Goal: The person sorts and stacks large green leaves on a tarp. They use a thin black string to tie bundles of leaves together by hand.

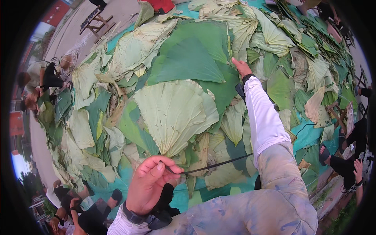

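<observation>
My left hand is at the lower middle, its thumb and fingers pinched on a thin black cord. The cord runs right to my right sleeve. Just above those fingers is the narrow tip of a pale green, fan-shaped folded lotus leaf. My right hand reaches far forward with fingers stretched out, beside the pointed corner of a large green folded leaf; whether it touches the leaf I cannot tell. A darker green folded leaf lies on top of that one. Both wrists carry dark bands with small black devices.
More dried and green lotus leaves spread all around, over a teal sheet. People sit at the left, lower left and right edges; one person's hand shows at right. A wooden stool and a red object are at the back.
</observation>
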Tool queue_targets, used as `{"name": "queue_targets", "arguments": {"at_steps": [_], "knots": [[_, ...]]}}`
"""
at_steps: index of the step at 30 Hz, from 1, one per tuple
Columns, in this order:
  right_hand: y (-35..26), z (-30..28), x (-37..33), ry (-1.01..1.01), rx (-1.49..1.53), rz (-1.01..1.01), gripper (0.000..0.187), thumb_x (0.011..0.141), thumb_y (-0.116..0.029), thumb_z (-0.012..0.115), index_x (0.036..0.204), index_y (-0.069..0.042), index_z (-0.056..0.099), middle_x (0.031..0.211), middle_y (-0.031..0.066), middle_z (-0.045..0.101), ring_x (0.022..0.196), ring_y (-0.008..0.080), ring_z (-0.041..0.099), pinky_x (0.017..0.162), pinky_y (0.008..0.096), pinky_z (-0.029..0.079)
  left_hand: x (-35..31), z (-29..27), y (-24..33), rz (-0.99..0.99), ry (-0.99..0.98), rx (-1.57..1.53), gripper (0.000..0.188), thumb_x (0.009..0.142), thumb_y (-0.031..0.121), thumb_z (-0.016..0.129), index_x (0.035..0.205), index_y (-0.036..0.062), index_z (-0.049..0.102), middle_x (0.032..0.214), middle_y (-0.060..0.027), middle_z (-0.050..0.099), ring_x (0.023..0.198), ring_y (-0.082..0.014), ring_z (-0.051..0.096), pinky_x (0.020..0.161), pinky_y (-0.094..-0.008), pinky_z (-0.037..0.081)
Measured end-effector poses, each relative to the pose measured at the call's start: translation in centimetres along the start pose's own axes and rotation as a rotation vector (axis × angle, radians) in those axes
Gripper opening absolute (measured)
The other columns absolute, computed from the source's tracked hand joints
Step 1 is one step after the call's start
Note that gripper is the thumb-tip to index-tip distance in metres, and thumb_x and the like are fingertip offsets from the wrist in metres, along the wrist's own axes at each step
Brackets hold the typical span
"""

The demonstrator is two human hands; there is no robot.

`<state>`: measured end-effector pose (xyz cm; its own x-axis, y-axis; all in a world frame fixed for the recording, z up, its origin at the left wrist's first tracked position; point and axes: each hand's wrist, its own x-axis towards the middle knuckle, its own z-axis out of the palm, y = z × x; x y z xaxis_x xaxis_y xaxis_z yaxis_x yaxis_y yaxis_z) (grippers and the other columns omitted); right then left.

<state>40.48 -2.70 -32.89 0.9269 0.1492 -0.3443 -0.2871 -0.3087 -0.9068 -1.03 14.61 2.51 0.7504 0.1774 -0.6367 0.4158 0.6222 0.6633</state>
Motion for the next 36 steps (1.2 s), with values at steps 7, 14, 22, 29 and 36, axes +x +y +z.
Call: {"name": "queue_targets", "arguments": {"at_steps": [7, 14, 22, 29, 36], "knots": [[0.3, 1.5, 1.9, -0.148, 0.165, 0.169, 0.083, 0.064, -0.045, 0.073, 0.118, 0.010, 0.041, 0.111, 0.0189, 0.053, 0.093, 0.0242, 0.056, 0.080, 0.0319, 0.045, -0.6, -1.5, 0.2, -0.038, -0.088, -0.047, 0.020, 0.088, 0.014, 0.049, 0.098, -0.0026, 0.053, 0.093, -0.0140, 0.060, 0.089, -0.0207, 0.058, 0.081, -0.0311, 0.046], [-7.0, 0.6, -1.1, -0.515, 0.190, 0.310, 0.064, 0.061, -0.034, 0.078, 0.102, 0.010, 0.054, 0.094, 0.0101, 0.061, 0.079, 0.0179, 0.059, 0.074, 0.0282, 0.047, -1.2, -0.3, 0.0, -0.071, -0.224, 0.032, 0.021, 0.088, 0.016, 0.048, 0.098, -0.0015, 0.055, 0.093, -0.0108, 0.060, 0.089, -0.0177, 0.057, 0.082, -0.0293, 0.043], [-7.1, 2.3, -6.0, -0.380, 0.281, -0.006, 0.070, 0.062, -0.023, 0.076, 0.112, 0.011, 0.042, 0.104, 0.0169, 0.055, 0.086, 0.0204, 0.057, 0.075, 0.0310, 0.046, -2.1, 1.4, 0.2, -0.011, -0.248, 0.141, 0.021, 0.087, 0.017, 0.050, 0.096, -0.0011, 0.054, 0.091, -0.0120, 0.060, 0.083, -0.0154, 0.057, 0.076, -0.0263, 0.045], [-13.8, 2.1, -9.8, -0.164, 0.293, -0.128, 0.053, 0.065, -0.011, 0.073, 0.104, 0.011, 0.046, 0.088, 0.0128, 0.060, 0.071, 0.0191, 0.060, 0.065, 0.0294, 0.049, -2.8, 2.0, 0.1, 0.134, -0.336, 0.169, 0.021, 0.087, 0.017, 0.046, 0.097, 0.0004, 0.056, 0.090, -0.0063, 0.059, 0.085, -0.0130, 0.054, 0.078, -0.0262, 0.041], [-22.4, 1.1, -13.0, -0.223, 0.332, -0.183, 0.070, 0.060, -0.006, 0.075, 0.113, 0.016, 0.033, 0.090, 0.0161, 0.057, 0.068, 0.0201, 0.059, 0.061, 0.0312, 0.049, -4.2, 1.4, -0.7, 0.198, -0.379, 0.143, 0.022, 0.087, 0.018, 0.046, 0.098, 0.0019, 0.056, 0.091, -0.0052, 0.059, 0.088, -0.0110, 0.054, 0.078, -0.0253, 0.041]]}}
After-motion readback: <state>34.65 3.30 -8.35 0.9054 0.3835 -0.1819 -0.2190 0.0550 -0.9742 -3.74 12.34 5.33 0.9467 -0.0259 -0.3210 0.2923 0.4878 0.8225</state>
